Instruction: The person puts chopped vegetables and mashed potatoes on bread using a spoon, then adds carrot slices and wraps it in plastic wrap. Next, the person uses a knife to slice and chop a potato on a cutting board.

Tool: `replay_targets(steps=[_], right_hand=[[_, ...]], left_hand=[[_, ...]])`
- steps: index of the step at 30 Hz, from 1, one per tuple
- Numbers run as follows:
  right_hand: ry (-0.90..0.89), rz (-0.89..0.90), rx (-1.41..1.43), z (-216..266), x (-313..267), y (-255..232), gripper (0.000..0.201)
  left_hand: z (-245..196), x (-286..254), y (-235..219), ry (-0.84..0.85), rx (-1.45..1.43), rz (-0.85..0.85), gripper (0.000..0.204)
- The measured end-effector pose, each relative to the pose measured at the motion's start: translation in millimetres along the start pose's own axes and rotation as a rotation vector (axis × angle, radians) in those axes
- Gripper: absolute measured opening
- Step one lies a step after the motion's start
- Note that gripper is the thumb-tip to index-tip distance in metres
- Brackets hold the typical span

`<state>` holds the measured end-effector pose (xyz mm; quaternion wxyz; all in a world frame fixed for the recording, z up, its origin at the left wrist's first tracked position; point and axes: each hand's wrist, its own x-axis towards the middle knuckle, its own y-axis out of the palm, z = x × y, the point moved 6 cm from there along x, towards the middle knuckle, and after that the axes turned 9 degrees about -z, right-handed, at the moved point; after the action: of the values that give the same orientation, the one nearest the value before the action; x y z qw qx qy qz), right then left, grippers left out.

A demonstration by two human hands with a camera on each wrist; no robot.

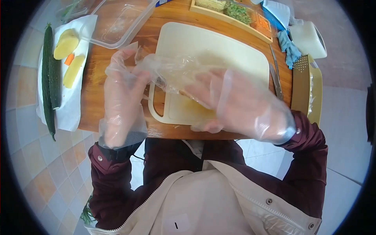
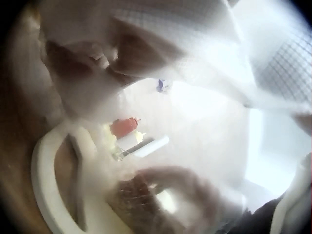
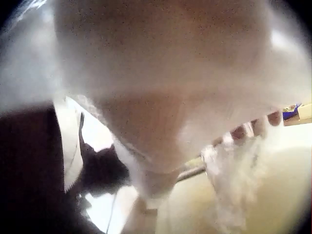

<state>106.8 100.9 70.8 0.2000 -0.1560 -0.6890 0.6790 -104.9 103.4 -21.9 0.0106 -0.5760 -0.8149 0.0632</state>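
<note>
Both hands wear clear disposable gloves over the front of a cream cutting board (image 1: 211, 41). My left hand (image 1: 124, 84), at the board's left edge near its handle slot, pinches crumpled clear plastic film (image 1: 168, 64) between thumb and fingers. That film stretches right across the board. Blurred, my right hand (image 1: 243, 100) lies over the board's right half with its fingers straight, pointing left at the film. In the right wrist view, film (image 3: 234, 180) hangs by the right fingertips (image 3: 258, 127). Small dark marks show in the film, their kind unclear.
Cucumbers (image 1: 47, 82), peeled potato pieces (image 1: 66, 44) and an orange piece (image 1: 69, 59) lie on white paper (image 1: 74, 113) at left. Behind are a clear plastic container (image 1: 125, 37) and a wooden tray (image 1: 231, 20) of shredded food. A knife (image 1: 275, 80) lies right of the board, beside a yellow box (image 1: 316, 94).
</note>
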Motion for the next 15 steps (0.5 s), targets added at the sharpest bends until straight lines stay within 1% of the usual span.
replay_targets(steps=[1,2,3,4,5,7,8,10,11,13,14,15], right_hand=[[0.025,-0.037,0.032,-6.5,3.3,-6.4,0.059],[0.048,-0.074,0.066,-13.0,6.5,-12.9,0.057],[0.055,-0.221,0.083,-29.0,14.2,-19.3,0.047],[0.091,-0.271,0.115,-45.5,26.5,-24.4,0.045],[0.097,-0.280,0.115,-64.0,40.8,-15.0,0.045],[-0.059,-0.298,0.316,-84.1,70.2,10.7,0.038],[-0.061,-0.305,0.314,-85.9,82.6,19.9,0.038],[-0.127,-0.178,0.430,-80.3,103.2,41.6,0.033],[-0.130,-0.178,0.433,-81.0,107.6,45.7,0.033],[-0.114,-0.112,0.487,-83.9,113.5,56.9,0.034],[-0.111,-0.111,0.490,-87.8,114.6,58.5,0.034],[-0.031,-0.097,0.544,-96.8,114.4,60.8,0.034]], left_hand=[[-0.8,0.6,1.0,-0.038,0.047,0.024,0.053],[-1.3,0.9,1.9,-0.034,0.053,0.030,0.053],[-1.4,0.9,2.4,-0.036,-0.008,0.025,0.053],[-1.7,0.7,3.1,-0.039,-0.068,0.020,0.054],[-1.9,-0.1,4.4,-0.032,-0.062,0.026,0.054],[-1.6,-1.7,4.5,-0.032,-0.110,0.005,0.054],[-1.9,-1.1,4.9,-0.025,-0.107,0.004,0.054],[-4.1,0.0,5.9,0.026,-0.059,0.008,0.054],[-3.9,1.0,5.1,0.025,-0.057,0.004,0.054],[-3.4,3.6,4.4,0.038,0.012,0.018,0.054],[-3.4,4.4,2.6,0.035,0.013,0.020,0.054],[-3.5,4.1,0.3,0.032,0.026,0.034,0.055]])
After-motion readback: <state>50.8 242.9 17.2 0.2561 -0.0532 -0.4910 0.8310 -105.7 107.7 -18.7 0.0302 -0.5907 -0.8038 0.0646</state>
